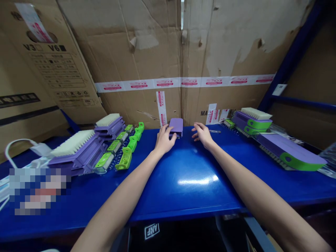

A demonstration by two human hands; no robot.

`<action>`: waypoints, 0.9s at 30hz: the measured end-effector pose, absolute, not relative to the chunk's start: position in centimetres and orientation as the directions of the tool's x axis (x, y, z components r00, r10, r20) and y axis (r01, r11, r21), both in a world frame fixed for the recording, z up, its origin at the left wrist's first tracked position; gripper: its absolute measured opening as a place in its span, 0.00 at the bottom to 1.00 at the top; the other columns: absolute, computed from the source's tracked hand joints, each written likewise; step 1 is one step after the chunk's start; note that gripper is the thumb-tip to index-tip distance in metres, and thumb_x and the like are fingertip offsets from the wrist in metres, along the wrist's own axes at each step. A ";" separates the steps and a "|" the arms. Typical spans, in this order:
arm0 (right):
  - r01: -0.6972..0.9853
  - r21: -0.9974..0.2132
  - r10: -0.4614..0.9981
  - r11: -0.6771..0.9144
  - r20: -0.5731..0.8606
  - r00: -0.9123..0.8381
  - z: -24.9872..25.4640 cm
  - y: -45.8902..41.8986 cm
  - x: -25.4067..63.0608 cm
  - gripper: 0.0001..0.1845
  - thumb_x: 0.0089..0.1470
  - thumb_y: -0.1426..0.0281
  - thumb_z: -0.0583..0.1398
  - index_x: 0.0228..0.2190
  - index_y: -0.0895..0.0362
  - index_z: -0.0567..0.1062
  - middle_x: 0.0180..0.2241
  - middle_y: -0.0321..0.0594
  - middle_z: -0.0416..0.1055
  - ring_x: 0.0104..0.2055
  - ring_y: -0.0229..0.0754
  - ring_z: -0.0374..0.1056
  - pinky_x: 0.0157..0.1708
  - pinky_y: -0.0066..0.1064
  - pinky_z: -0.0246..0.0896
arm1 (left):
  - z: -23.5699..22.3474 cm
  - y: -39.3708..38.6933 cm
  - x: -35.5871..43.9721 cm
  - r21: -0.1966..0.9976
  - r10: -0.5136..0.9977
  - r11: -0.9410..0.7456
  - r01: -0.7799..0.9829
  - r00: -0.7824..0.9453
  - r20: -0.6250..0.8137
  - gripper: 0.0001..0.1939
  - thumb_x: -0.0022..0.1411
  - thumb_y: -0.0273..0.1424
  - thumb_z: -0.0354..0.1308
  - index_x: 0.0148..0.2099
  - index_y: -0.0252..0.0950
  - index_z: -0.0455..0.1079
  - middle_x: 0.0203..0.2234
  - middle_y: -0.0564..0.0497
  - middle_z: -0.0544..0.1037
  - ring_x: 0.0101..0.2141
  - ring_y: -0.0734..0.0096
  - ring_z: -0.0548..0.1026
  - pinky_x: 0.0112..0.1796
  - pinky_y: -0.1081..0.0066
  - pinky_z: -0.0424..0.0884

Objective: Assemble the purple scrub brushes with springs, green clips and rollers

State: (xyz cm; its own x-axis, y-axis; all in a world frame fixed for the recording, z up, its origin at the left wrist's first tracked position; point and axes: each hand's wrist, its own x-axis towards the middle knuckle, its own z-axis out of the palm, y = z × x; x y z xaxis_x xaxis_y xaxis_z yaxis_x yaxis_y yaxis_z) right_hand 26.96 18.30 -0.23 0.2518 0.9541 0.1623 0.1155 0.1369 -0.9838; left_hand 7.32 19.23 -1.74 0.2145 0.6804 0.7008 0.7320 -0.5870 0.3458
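Casing (176,123) under the left hand (165,138), right hand (201,134) free

At the middle of the far edge of the blue worktop (173,199), the purple casing stands close to the cardboard wall (126,105), its dark hollow end facing the person. The left hand's fingers and thumb are closed on its left side, the thumb near the hollow end; how hard they press cannot be told. The right hand holds nothing: its fingers are spread and slightly curled, just beside the casing without touching it. Behind that hand lies a slim, clear-looking item (215,131), too small to identify.

Toward the worktop's left edge, a row of bright green end pieces (133,142) runs beside purple slatted parts (88,154) topped with pale bristle blocks (75,142). Toward the right edge, purple-and-green brushes (294,148) lie piled.

For good handling, the casing seems best gripped by its side walls, with the thumb clear of the hollow end. The right hand is well placed to brace the opposite wall, so that pressure from one side would not skew it. A light grip should suit the thin-looking shell.
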 end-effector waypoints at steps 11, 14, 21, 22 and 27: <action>0.368 -0.913 0.878 0.178 0.316 0.359 0.1 18.7 28.2 0.23 0.58 0.61 0.50 0.49 0.59 0.70 0.39 0.46 0.74 0.26 0.37 0.68 0.24 0.28 0.63 | 0.1 16.3 8.4 -0.291 0.236 -0.806 0.516 0.731 0.640 0.22 0.59 0.47 0.49 0.43 0.35 0.71 0.38 0.42 0.75 0.43 0.55 0.70 0.50 0.52 0.59; 0.693 -0.714 0.750 0.099 0.511 0.420 0.5 18.4 30.2 0.20 0.57 0.63 0.51 0.46 0.56 0.74 0.40 0.46 0.75 0.36 0.44 0.70 0.36 0.34 0.64 | 0.2 16.6 7.9 -0.303 0.253 -0.801 0.516 0.751 0.611 0.23 0.60 0.45 0.48 0.49 0.35 0.69 0.44 0.41 0.73 0.47 0.55 0.68 0.54 0.52 0.56; 0.865 -0.435 0.647 -0.251 0.588 0.484 0.0 17.9 33.9 0.21 0.55 0.69 0.50 0.47 0.59 0.74 0.45 0.52 0.71 0.48 0.53 0.63 0.41 0.39 0.59 | 0.4 17.0 7.8 -0.268 0.503 -0.610 0.746 0.625 0.597 0.23 0.65 0.43 0.44 0.53 0.34 0.67 0.42 0.40 0.71 0.43 0.55 0.68 0.46 0.56 0.61; 0.866 -0.410 0.649 -0.286 0.583 0.489 -0.2 18.0 34.3 0.22 0.55 0.69 0.50 0.47 0.60 0.74 0.45 0.53 0.70 0.49 0.55 0.61 0.42 0.41 0.58 | 0.3 17.0 7.8 -0.272 0.519 -0.581 0.767 0.607 0.601 0.23 0.66 0.43 0.43 0.53 0.34 0.67 0.41 0.40 0.71 0.43 0.54 0.67 0.45 0.56 0.61; 0.849 -0.321 0.638 -0.420 0.561 0.528 -1.3 18.4 35.7 0.21 0.54 0.69 0.50 0.45 0.62 0.74 0.47 0.56 0.67 0.51 0.58 0.57 0.47 0.48 0.51 | 0.1 17.1 7.9 -0.286 0.547 -0.523 0.803 0.573 0.611 0.24 0.66 0.43 0.43 0.55 0.34 0.66 0.41 0.39 0.71 0.43 0.54 0.67 0.44 0.57 0.60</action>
State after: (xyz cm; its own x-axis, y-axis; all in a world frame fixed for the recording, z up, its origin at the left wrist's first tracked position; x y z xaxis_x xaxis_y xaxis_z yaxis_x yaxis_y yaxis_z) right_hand 35.66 18.42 -1.31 0.5277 0.6377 0.5611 0.8488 -0.4198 -0.3213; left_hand 7.91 17.05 0.12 0.5730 0.5468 0.6106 0.8032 -0.5227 -0.2857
